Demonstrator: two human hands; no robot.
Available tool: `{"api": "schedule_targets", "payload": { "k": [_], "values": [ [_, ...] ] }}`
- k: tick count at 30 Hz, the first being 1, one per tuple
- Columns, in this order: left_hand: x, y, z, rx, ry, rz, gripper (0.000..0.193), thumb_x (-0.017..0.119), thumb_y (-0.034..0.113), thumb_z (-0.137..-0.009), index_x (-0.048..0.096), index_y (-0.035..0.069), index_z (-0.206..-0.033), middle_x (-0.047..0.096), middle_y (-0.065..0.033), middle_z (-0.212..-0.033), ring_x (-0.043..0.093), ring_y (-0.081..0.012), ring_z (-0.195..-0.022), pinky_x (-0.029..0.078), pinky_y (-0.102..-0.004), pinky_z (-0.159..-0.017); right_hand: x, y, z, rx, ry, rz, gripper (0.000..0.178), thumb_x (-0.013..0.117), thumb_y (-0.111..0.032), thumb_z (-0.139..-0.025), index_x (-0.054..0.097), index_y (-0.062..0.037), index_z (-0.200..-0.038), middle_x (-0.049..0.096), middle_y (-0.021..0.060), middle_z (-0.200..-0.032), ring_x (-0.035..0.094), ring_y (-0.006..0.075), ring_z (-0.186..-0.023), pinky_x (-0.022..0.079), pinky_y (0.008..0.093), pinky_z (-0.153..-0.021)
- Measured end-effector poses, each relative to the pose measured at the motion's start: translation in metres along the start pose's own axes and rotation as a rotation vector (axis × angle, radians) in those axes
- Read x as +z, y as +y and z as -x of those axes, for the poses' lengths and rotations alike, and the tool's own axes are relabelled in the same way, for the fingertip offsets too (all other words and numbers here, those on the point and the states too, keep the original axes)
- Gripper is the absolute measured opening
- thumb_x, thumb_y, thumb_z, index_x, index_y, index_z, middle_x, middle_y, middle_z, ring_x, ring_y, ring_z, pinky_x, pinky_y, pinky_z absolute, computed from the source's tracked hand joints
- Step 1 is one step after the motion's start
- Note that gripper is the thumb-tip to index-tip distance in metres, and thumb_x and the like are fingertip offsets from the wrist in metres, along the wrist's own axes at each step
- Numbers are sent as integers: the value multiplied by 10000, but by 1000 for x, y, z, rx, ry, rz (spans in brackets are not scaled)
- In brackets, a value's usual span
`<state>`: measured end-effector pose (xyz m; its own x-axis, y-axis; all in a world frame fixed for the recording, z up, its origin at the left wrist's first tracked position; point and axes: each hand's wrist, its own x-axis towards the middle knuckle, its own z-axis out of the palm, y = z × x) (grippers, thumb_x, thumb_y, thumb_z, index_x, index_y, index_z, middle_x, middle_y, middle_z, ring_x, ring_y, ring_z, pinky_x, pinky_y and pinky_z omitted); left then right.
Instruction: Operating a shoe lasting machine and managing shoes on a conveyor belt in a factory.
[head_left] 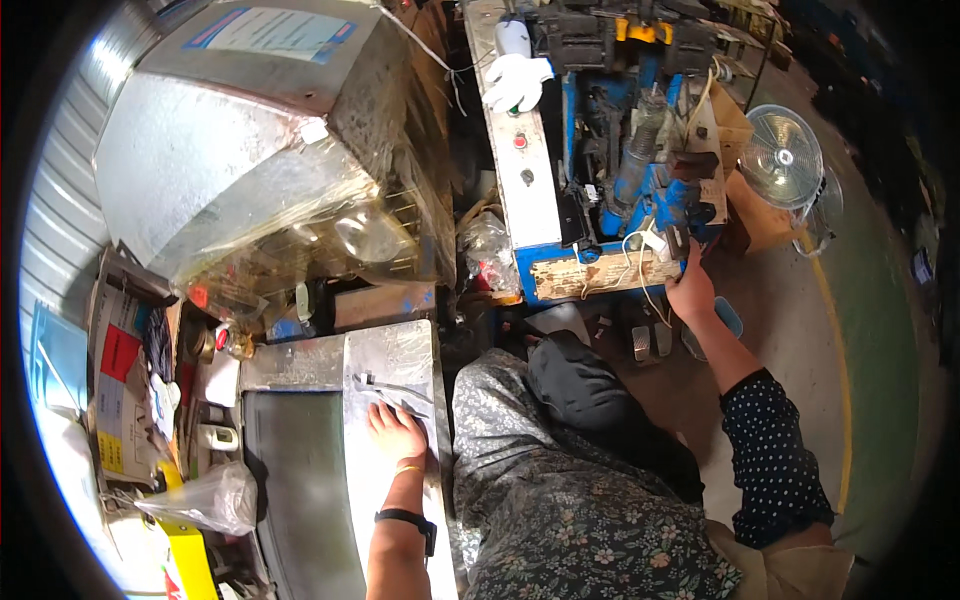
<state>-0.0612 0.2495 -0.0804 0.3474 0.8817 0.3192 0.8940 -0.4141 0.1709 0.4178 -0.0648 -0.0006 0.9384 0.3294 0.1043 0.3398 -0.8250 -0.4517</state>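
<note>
My left hand (397, 437) lies flat with its fingers spread on a pale metal ledge (395, 350). Just beyond its fingertips is a thin grey cable piece (390, 386) with a small end fitting. My right hand (690, 292) reaches up to the near right corner of a blue-framed machine (640, 180). Its fingertips are at a dark part (677, 242) on that corner. Most of those fingers are hidden, so their grip does not show. White cables (640, 262) hang over the machine's worn front edge beside this hand.
Left of the ledge runs a dark conveyor belt (300, 470). A large metal hood (230, 120) stands at the far left. White gloves (518, 82) lie on the panel near a red button (520, 142). At right stands a fan (785, 155); foot pedals (650, 342) are below.
</note>
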Motion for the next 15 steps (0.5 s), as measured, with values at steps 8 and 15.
{"api": "schedule_targets", "payload": {
  "k": [8,15],
  "values": [
    [-4,4,-2,-47,-21,3,505,417,334,-985,537,-32,-1312,467,-253,-1405,407,-403,-1317,290,-470,-1126,8,8,-2,-54,62,5,928,677,-130,-790,107,-81,-1521,664,268,-964,637,457,-869,517,510,-745],
    [-9,6,-2,-42,-28,1,509,425,339,-981,535,-27,-1317,465,-241,-1411,386,-400,-1334,285,-468,-1129,2,1,-3,27,-33,31,951,672,-142,-802,68,-101,-1536,660,254,-1010,647,428,-894,519,483,-765]
  ]
}}
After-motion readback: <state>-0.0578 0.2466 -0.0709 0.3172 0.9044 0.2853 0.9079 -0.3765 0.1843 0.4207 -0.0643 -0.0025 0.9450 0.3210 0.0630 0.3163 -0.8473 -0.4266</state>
